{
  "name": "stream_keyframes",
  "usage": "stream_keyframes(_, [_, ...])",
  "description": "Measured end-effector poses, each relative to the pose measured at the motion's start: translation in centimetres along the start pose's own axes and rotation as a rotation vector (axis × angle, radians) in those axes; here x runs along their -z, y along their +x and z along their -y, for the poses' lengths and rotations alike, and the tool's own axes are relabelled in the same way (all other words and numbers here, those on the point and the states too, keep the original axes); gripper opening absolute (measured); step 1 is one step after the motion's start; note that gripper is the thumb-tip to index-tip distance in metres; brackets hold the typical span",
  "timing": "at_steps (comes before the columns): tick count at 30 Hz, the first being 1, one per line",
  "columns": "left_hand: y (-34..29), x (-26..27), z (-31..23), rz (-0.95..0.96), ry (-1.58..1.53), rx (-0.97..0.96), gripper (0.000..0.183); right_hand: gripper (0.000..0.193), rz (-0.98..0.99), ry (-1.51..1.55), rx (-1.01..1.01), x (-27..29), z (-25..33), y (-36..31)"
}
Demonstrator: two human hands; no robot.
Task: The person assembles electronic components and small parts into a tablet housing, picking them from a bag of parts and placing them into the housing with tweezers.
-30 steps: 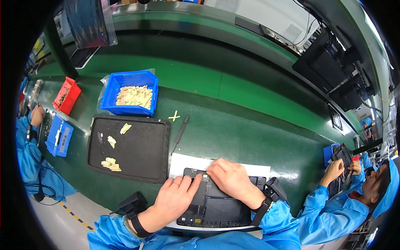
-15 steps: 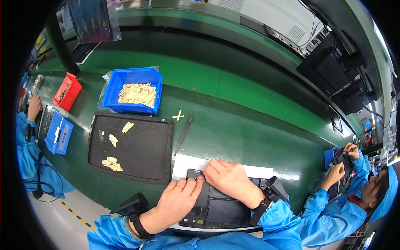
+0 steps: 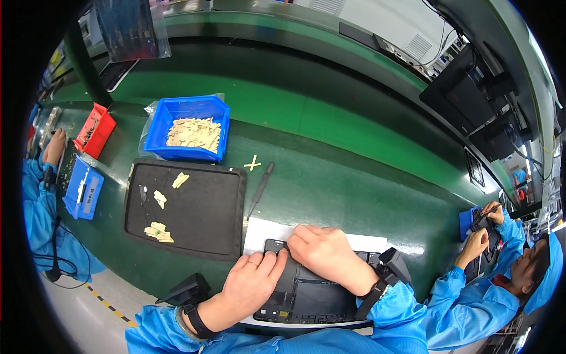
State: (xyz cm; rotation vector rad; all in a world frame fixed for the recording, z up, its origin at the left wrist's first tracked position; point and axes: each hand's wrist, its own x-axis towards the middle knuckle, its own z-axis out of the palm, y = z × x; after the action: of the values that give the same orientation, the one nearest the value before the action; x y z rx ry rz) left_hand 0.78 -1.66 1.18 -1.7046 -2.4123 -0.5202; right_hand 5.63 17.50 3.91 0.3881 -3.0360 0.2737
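A black device housing (image 3: 324,298) with a large flat rectangular panel inside lies on a white sheet (image 3: 368,242) right in front of me. My left hand (image 3: 250,286) rests over its left side, fingers close together and bent, tips pressing near the far left corner. Just beside those fingertips, my right hand (image 3: 324,253) is closed in a pinch at the housing's far edge. Whatever its fingertips may hold is hidden behind the knuckles. A slim black pointed tool (image 3: 262,186) lies beyond the sheet, apart from both hands.
Left of the housing sits a black tray (image 3: 206,206) carrying small pale-yellow strips. Behind it stands a blue bin (image 3: 186,153) full of such strips; two crossed strips (image 3: 253,163) lie nearby. Farther left are a red bin (image 3: 100,135) and a smaller blue bin (image 3: 88,194). Co-workers sit on both sides.
My right hand has shifted very slightly left along the housing's far edge; my left hand stays in place. The hands of the co-workers at left and right have moved a little.
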Motion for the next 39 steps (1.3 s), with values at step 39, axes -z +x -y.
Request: stream_keyframes(39, [0.5, 0.0, 0.0, -0.179, 0.031, -0.134, 0.019, 0.018, 0.12, 0.364, -0.277, 0.8, -1.0, 0.5])
